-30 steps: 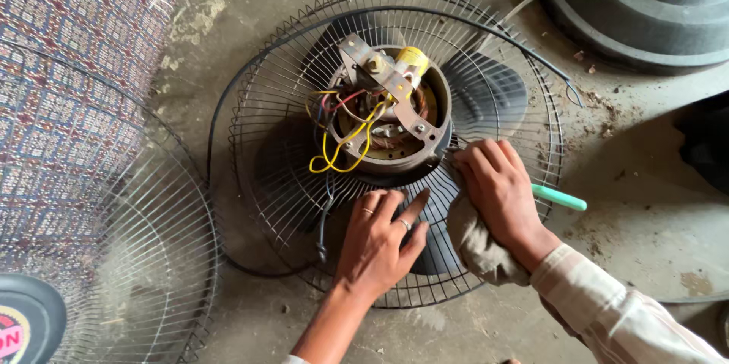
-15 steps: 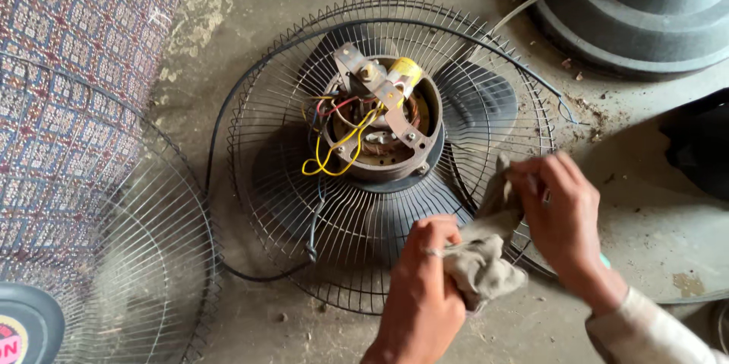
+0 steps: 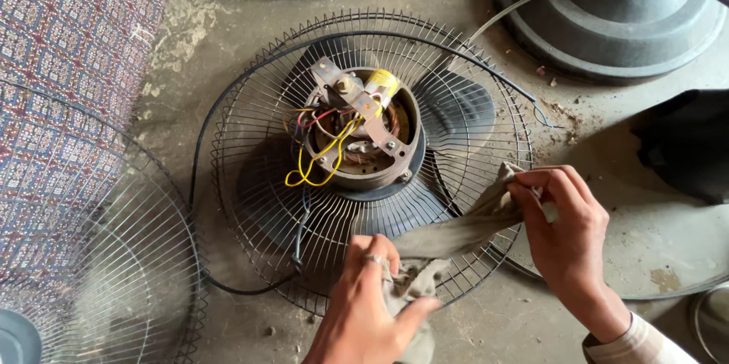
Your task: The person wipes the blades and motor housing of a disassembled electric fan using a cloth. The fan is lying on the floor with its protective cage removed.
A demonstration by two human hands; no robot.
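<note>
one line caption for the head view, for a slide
Both hands, left and right, stretch a rag over a fan guard.

The rag (image 3: 448, 239) is a dull khaki-grey, smudged darker in its folds. The wire cage (image 3: 250, 136) is dark grey metal, and the blades (image 3: 456, 110) behind it are dark blue-grey. On the motor (image 3: 361, 132), yellow and red wires loop over coppery-brown windings, beside a small yellow part. The mat (image 3: 68, 53) carries a tight red, blue and white checked pattern. The round base (image 3: 615, 15) is plain grey. The floor (image 3: 668, 235) is dusty grey-brown, with paler patches. The sleeve (image 3: 638, 345) is cream.
</note>
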